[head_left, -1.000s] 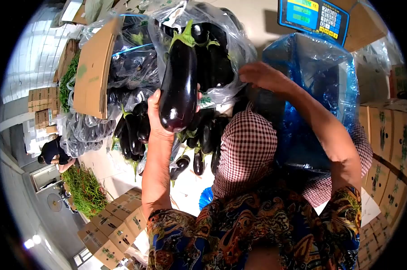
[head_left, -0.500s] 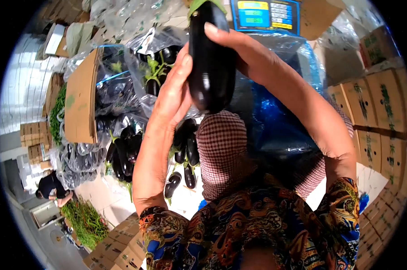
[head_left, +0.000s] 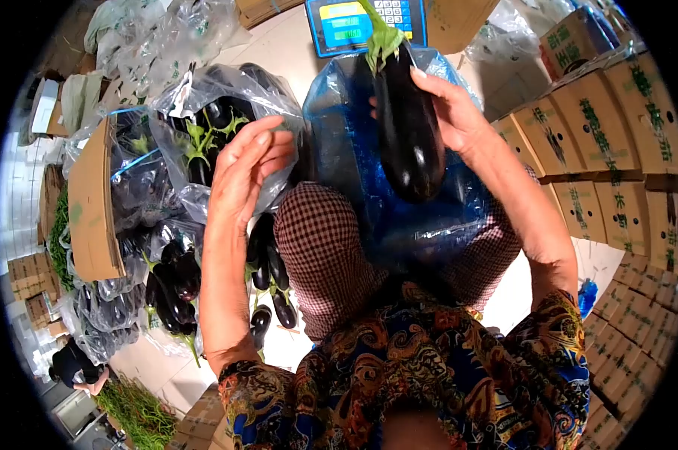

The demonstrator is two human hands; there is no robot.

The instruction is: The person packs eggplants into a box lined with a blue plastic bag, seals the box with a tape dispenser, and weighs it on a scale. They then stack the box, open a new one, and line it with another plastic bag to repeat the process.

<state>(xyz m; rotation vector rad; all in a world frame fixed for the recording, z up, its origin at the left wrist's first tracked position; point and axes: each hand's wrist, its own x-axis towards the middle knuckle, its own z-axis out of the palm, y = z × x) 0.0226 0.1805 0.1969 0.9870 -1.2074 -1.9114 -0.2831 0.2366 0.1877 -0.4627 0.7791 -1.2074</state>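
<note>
A large dark eggplant (head_left: 410,142) with a green stem end hangs upright in my right hand (head_left: 457,112), which grips its upper right side; some fingers are hidden behind it. Below it, a blue plastic bag (head_left: 451,229) lies over and between my knees. My left hand (head_left: 241,165) is away from the eggplant, empty, with loosely curled fingers. It is nearest to a clear plastic bag (head_left: 178,161) of eggplants. More eggplants (head_left: 172,289) lie on the floor to the left, some beside my left knee (head_left: 316,229).
A blue-framed digital scale display (head_left: 324,37) stands ahead. Stacked cartons (head_left: 609,142) line the right side. At left are a cardboard flap (head_left: 91,202) and bagged eggplants (head_left: 106,304). Another person (head_left: 76,367) bends near a pile of green peppers (head_left: 140,409). Crumpled clear plastic (head_left: 159,37) lies at upper left.
My left hand has let go of the eggplant and moved left of it. My right hand keeps hold and has brought it lower, over the blue bag. The view has turned rightward.
</note>
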